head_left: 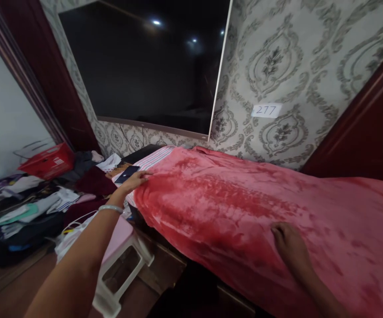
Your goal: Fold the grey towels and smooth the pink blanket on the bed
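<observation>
A fuzzy pink-red blanket [191, 212] lies spread over a long low piece of furniture and hangs down its front. At its left end, my left hand [136, 179] rests with fingers stretched out along the blanket's edge; a pale bangle [111, 208] circles that wrist. Right behind this hand a dark phone [127, 174] lies on a striped cloth [155, 158]. Farther right, my right hand [284, 236] is at the blanket's surface with its fingers curled in. Whether fabric is caught in those fingers is hidden.
A pink-topped plastic stool [120, 234] stands at the front left, beside a white plastic bag [75, 234]. Piled clothes [39, 207] and a red bag [47, 161] fill the left side. A large television [152, 66] and a paper marked 277 [266, 110] are on the wall.
</observation>
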A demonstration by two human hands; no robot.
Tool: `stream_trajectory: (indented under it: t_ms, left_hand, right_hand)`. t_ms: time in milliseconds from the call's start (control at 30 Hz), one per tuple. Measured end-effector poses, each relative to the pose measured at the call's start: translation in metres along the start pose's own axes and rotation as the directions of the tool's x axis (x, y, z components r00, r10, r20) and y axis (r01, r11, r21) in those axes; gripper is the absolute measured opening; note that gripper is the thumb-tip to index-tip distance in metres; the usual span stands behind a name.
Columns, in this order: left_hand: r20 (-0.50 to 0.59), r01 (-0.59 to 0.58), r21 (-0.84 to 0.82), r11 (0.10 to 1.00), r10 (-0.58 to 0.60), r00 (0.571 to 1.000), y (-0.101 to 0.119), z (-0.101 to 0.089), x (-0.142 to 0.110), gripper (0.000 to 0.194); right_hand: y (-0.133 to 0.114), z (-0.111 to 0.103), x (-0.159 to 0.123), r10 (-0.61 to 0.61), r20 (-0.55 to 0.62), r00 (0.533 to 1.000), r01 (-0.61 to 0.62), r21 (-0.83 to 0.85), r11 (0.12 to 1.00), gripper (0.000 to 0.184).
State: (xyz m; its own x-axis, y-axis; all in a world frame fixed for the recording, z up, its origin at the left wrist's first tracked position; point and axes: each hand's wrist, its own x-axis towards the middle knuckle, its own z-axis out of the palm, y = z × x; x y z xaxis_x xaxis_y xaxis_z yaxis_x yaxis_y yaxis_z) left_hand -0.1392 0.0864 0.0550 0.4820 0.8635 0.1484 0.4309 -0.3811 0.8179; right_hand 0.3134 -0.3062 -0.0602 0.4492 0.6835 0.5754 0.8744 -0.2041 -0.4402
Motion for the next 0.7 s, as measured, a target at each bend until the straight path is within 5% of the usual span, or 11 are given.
stream_trajectory:
  t_ms: [133, 300, 700]
  left_hand:
    - [0.063, -0.082, 0.153, 0.985, 0.073, 0.995, 0.011, -0.01, -0.005, 0.052]
    - [0.013, -0.148, 0.464, 0.874, 0.16, 0.987, 0.019, -0.003, -0.001, 0.045]
    - [-0.174, -0.077, 0.604, 0.794, 0.226, 0.959, 0.033, 0.011, 0.001, 0.03]
  right_hand:
    - [-0.009, -0.008, 0.002, 0.012, -0.051, 0.999, -0.012, 0.001, 1.0, 0.026]
    - [-0.015, -0.021, 0.006, 0.026, -0.107, 0.994, -0.025, 0.015, 1.0, 0.023]
    - [-0.015, -0.029, -0.003, -0.009, -0.052, 0.999, 0.01, 0.011, 1.0, 0.022]
